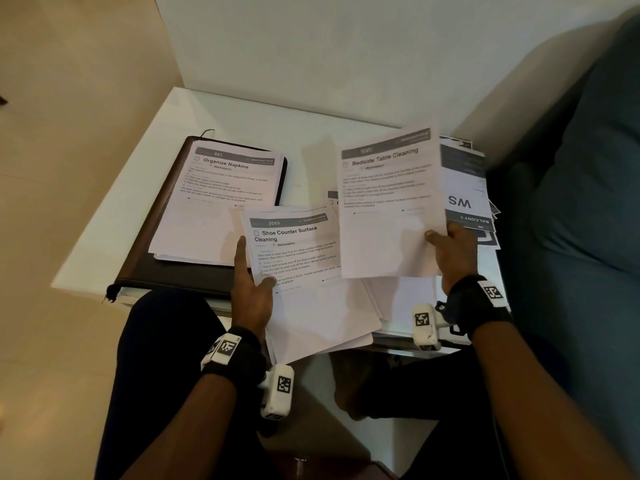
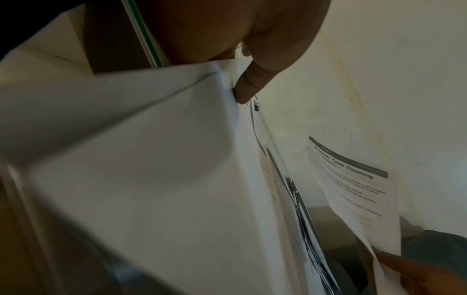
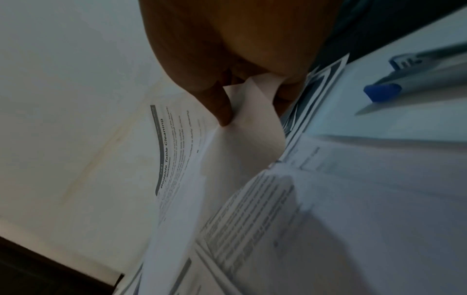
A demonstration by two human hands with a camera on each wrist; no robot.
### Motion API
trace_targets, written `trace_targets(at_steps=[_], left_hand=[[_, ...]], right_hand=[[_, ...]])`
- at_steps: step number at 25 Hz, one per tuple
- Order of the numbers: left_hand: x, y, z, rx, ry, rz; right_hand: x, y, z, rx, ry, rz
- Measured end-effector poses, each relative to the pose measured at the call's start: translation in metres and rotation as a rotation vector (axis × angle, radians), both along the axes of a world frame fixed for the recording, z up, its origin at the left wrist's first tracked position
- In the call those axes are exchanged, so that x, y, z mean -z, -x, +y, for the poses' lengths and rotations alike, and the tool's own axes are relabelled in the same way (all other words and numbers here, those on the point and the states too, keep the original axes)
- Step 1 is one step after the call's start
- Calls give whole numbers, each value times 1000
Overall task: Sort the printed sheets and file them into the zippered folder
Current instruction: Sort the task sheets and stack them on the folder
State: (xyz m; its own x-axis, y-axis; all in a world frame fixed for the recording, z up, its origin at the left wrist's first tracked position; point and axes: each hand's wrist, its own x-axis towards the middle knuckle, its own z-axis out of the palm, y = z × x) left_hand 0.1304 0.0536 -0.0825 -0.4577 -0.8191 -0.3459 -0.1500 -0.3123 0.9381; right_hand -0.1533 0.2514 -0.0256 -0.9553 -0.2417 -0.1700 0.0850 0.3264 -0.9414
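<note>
The white table (image 1: 287, 119) carries everything: the dark zippered folder (image 1: 173, 275) lies flat at its left with a stack headed "Organize Napkins" (image 1: 214, 209) already on it, a loose batch of sheets overhangs the near edge in the middle, and a mixed pile with dark-banded pages (image 1: 467, 188) sits at the far right. The step in hand looks like deciding where the lifted sheet belongs. The right hand (image 1: 453, 251) pinches the "Bedside Table Cleaning" sheet (image 1: 388, 202) by its lower right edge, thumb on the printed face, and holds it raised and tilted over the table. The left hand (image 1: 251, 289) grips the near batch topped by "Shoe Counter Surface Cleaning" (image 1: 298, 258), thumb on top and forefinger stretched along its left edge. To do this well, I would read the heading first, keep the left grip firm so the overhanging batch cannot slide off, and lay the sheet square on its matching stack.
</note>
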Motion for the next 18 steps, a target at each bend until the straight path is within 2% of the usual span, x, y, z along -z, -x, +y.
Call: trace_targets(at_steps=[7,14,18], left_hand=[[3,0,-1,8,-4,10],[11,3,-3,-30,-33,32],[10,2,-3,5,9,5]], right_hand=[[32,-58,-11,-128,-67,-135],[51,-104,-24,-351,-178,-140],[56,-116,-29,-411,-241,-162]])
